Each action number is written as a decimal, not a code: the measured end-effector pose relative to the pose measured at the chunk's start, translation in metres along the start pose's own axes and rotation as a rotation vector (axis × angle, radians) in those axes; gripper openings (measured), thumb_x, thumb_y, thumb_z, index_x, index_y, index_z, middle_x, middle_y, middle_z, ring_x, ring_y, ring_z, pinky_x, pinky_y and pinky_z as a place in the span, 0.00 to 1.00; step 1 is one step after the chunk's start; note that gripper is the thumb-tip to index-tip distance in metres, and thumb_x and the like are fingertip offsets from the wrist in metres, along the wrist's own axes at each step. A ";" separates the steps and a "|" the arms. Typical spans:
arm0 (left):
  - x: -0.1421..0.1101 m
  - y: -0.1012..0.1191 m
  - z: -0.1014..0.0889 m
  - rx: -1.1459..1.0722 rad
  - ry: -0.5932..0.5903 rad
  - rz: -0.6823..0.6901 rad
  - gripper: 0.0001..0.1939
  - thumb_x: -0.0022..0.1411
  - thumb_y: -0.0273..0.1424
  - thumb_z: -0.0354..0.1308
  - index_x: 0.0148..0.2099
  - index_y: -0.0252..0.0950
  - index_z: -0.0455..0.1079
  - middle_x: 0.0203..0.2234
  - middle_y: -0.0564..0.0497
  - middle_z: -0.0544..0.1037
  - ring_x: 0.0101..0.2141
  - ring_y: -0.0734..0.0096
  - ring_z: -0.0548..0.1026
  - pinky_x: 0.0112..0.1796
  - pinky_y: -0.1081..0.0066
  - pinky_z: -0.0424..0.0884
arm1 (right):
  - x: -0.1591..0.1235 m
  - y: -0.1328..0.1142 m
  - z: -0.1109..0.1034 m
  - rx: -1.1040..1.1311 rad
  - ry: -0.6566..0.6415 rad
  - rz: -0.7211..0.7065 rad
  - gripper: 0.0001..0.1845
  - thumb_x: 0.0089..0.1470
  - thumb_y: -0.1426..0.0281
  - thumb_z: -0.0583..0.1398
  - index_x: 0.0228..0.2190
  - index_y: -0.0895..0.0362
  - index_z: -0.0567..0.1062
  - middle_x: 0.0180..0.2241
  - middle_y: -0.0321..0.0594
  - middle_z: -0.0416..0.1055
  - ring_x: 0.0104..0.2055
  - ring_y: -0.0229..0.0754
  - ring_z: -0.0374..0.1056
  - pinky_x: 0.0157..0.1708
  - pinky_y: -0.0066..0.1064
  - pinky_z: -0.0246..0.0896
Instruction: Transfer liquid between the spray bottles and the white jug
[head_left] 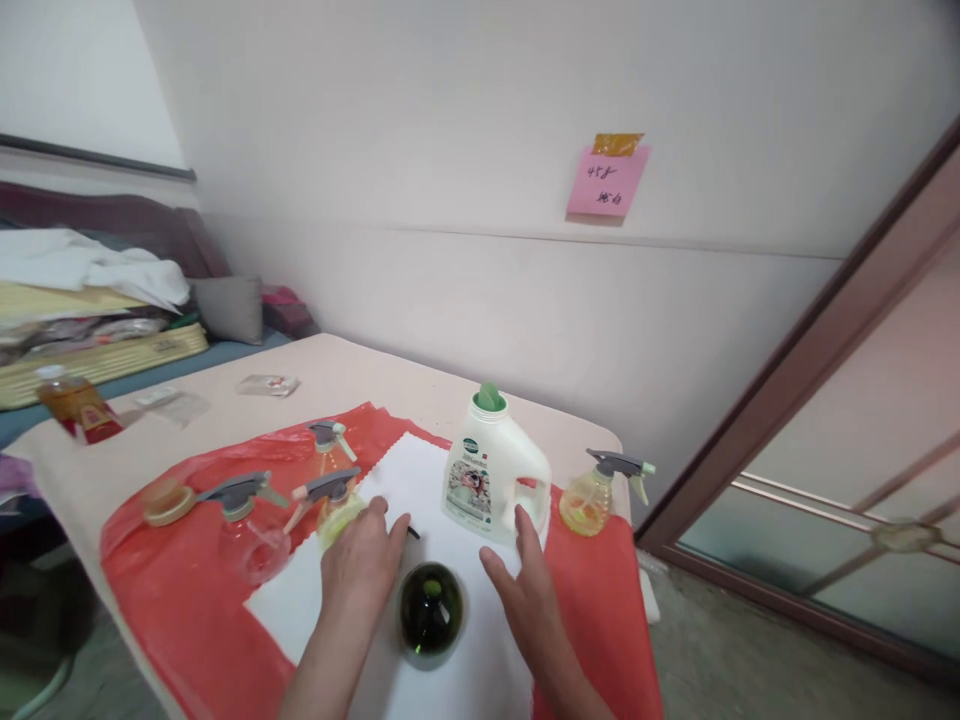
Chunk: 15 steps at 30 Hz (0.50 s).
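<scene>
My left hand (364, 555) reaches in at the near side of a spray bottle (336, 522) with yellowish liquid and a grey-and-pink trigger head. Its thumb stands apart from the fingers, and I cannot tell whether it touches the bottle. Beside the thumb shows a small dark thin piece (413, 532). My right hand (529, 590) is open, fingers apart, by the handle of a white detergent jug (480, 475) with a green spout. Between my wrists stands a dark green, glossy round container (431, 612) on a white cloth or paper (300, 600).
On the red plastic sheet (172, 600) are a clear pink spray bottle (253, 540), another spray bottle (328, 450) behind and a round lid (168, 503). A yellow spray bottle (587, 503) stands right. An amber bottle (79, 402) is far left; the wall lies behind.
</scene>
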<state>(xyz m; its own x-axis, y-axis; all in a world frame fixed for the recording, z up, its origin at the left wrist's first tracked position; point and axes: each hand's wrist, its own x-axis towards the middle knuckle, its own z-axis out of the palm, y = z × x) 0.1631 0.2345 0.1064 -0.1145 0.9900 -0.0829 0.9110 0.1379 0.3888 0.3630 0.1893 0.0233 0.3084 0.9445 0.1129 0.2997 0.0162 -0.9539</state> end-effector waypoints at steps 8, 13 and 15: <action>0.000 -0.003 -0.020 -0.206 0.104 0.004 0.16 0.65 0.42 0.46 0.42 0.40 0.69 0.38 0.46 0.81 0.41 0.55 0.77 0.35 0.64 0.64 | 0.078 -0.013 0.010 0.005 0.086 -0.004 0.41 0.41 0.62 0.68 0.55 0.61 0.62 0.48 0.51 0.71 0.49 0.55 0.69 0.51 0.47 0.65; -0.002 0.000 -0.021 -0.311 0.129 0.042 0.13 0.64 0.41 0.48 0.40 0.41 0.70 0.35 0.49 0.81 0.37 0.59 0.78 0.37 0.65 0.65 | 0.092 -0.016 0.012 0.013 0.047 -0.009 0.29 0.50 0.63 0.67 0.51 0.60 0.67 0.41 0.45 0.74 0.40 0.48 0.73 0.43 0.44 0.69; -0.003 0.002 -0.019 -0.350 0.118 0.061 0.13 0.63 0.41 0.49 0.39 0.41 0.70 0.33 0.51 0.81 0.35 0.61 0.78 0.38 0.66 0.66 | 0.083 -0.014 0.013 -0.013 0.086 -0.033 0.32 0.48 0.62 0.67 0.51 0.60 0.66 0.44 0.48 0.73 0.44 0.52 0.72 0.45 0.45 0.68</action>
<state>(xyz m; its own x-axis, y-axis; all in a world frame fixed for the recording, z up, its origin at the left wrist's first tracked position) 0.1580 0.2324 0.1253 -0.1279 0.9906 0.0489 0.7292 0.0605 0.6816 0.3727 0.2718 0.0429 0.3747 0.9117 0.1684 0.3224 0.0421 -0.9457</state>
